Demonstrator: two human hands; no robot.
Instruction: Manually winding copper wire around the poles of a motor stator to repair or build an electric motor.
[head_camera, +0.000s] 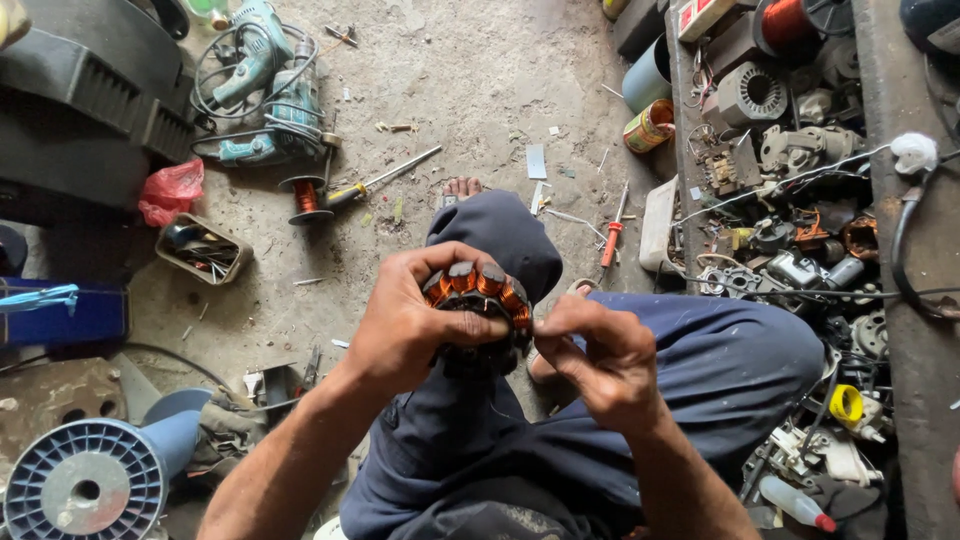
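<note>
Above my lap, my left hand (405, 320) grips a copper-wound stator (478, 300) while my right hand (600, 355) pinches at its edge, seemingly dressing a winding, work that likely needs careful, steady pulling.

Even soft daylight, faint shadows, no glare; sharp center, wide-angle bending at edges.

Stator (478, 290) – copper-orange coils w/ black core; trousers (700, 370) dark blue; drills (262, 85) teal.
</note>
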